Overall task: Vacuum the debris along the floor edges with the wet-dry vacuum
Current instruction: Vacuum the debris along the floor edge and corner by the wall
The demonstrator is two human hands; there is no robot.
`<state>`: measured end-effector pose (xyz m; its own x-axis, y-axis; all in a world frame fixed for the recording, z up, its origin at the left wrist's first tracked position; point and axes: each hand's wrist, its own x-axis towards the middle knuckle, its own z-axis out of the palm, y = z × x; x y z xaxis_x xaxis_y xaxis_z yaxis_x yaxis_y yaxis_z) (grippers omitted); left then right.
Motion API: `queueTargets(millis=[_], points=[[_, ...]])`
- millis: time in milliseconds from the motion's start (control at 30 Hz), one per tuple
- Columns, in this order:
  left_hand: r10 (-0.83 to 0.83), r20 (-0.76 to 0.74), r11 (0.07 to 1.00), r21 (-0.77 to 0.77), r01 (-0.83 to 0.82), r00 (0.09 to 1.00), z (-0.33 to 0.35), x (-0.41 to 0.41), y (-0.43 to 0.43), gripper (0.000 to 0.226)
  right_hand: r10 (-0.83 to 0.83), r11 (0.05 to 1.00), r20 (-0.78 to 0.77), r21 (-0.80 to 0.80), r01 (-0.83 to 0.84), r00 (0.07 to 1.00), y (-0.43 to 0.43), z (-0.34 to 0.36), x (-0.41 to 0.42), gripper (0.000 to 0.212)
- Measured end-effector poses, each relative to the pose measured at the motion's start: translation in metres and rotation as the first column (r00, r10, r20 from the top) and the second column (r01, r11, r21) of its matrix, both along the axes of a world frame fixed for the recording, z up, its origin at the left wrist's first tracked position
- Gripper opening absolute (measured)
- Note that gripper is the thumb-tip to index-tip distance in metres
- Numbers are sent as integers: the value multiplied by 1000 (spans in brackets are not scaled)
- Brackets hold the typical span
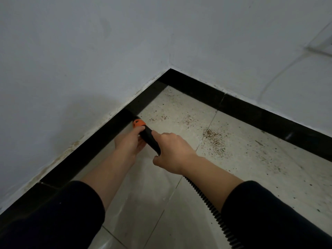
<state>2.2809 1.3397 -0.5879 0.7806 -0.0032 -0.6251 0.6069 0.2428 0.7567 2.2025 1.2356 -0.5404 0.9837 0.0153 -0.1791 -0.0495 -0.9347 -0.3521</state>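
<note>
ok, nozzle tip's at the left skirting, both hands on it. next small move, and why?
Probably slide the nozzle along the skirting toward the corner. The left hand and right hand grip it with its tip at the skirting, and brown debris lies ahead on the tiles.

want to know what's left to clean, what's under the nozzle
Around the nozzle, pale floor tile meets the black skirting. The spot under its tip is covered by the nozzle and left hand, so what lies there cannot be seen.
</note>
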Motion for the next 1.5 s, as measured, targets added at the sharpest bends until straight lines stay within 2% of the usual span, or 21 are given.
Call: queueTargets(millis=[333, 533, 733, 1500], points=[[3, 12, 1000, -16, -3, 1000, -8, 5, 3, 46, -25, 999, 39, -30, 26, 999, 10, -5, 1, 50], [-47, -1, 999, -22, 47, 999, -8, 1, 4, 24, -13, 995, 45, -96, 17, 999, 16, 1, -6, 50], [-89, -21, 996, -18, 89, 996, -10, -3, -1, 32, -27, 990, 30, -137, 31, 999, 15, 6, -14, 51], [-236, -54, 970, -80, 231, 970, -8, -22, -31, 40, -122, 977, -22, -178, 116, 992, -13, 17, -39, 45]])
